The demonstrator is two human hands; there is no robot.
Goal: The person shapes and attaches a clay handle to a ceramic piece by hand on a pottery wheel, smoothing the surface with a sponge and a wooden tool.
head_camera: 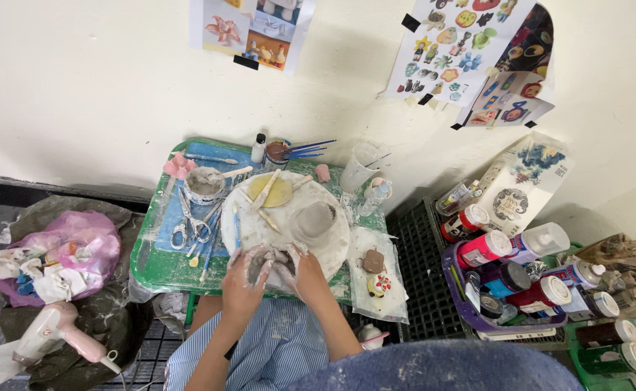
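Head view: I look down on a green tray [160,269] that carries a round white wheel [332,239], so mess stays contained. At the wheel's near edge my left hand [244,281] and right hand [302,272] cup a grey clay lump [266,262] between them (both wrapped round it). Scissors [190,226] lie toward the tray's left edge, within reach.

A single head-worn camera looks steeply down from above the person, facing a pale wall [79,87] ahead. It sits fairly high, so the whole green counter [160,269] fits in the middle of the frame with floor on both sides. The person's lap fills the bottom edge.
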